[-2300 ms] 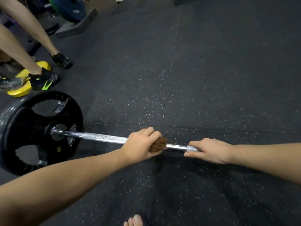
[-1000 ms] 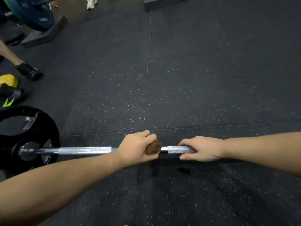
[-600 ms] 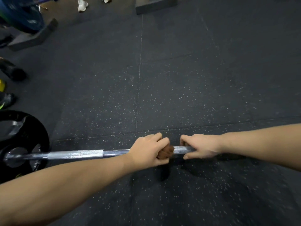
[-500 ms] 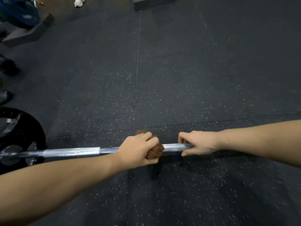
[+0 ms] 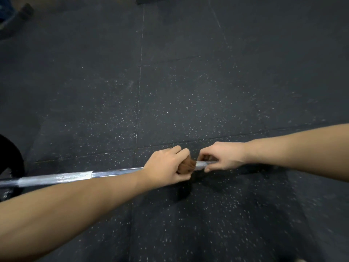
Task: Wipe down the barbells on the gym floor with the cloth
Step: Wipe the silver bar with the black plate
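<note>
The cloth (image 5: 187, 166) is gripped round the floor-level bar (image 5: 75, 176) by the left hand (image 5: 164, 166). The bar is pinched just right of it by the right hand (image 5: 223, 157). That hand could be struck if the cloth is driven right.

Barbell (image 5: 113, 172) on speckled black rubber floor (image 5: 188, 91)

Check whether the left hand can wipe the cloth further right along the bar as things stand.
Probably not: the right hand holds the bar beside the cloth in the left hand, blocking that way. Leftward, the bar lies bare.
</note>
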Available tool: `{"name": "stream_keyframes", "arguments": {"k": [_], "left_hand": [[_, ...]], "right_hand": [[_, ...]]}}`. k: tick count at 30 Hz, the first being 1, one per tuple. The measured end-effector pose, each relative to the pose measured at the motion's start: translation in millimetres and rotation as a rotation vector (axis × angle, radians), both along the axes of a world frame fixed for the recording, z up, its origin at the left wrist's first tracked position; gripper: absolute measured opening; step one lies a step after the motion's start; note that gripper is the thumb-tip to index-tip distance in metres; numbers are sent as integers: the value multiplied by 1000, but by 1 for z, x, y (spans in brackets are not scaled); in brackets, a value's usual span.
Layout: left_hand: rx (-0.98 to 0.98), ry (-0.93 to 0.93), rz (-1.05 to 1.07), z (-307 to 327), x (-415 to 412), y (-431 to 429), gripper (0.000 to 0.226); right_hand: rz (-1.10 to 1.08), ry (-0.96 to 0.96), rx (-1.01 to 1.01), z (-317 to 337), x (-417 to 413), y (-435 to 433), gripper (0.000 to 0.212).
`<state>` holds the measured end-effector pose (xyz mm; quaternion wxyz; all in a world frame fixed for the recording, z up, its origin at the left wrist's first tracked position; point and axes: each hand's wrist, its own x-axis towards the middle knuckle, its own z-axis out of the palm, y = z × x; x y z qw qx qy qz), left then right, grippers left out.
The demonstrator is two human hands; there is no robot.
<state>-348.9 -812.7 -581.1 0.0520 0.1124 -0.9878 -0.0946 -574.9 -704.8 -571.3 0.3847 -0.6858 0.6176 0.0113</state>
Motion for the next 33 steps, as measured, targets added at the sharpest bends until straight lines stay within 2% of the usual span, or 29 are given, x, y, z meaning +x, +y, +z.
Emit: {"name": "stream_keyframes", "arguments": {"k": [7,10,14,20,23,27,33], "left_hand": [[-79,24,13,2,33,-12,38],[-57,2,98,-3,9,3,39],[-61,-37,37,-8,-39,31,42],[-10,-14,-17,-6,-41,27,39],[-16,29,-78,-3,-29,22,37],[-34,19,-108,-7,-35,25,38],[-10,-37,-76,-16,-113,76,45]], "right_hand": [[-91,41,14,-5,-41,28,32],[-125,1,-33,-11,-41,35,31],[-117,-46,-50,-12,-47,39,35],[13,167,48,2,-82,51,47],[51,271,97,8,-104,63,42],[-31,191,60,6,-112,84,26],[-64,186,-28,-5,-115,94,23]]}}
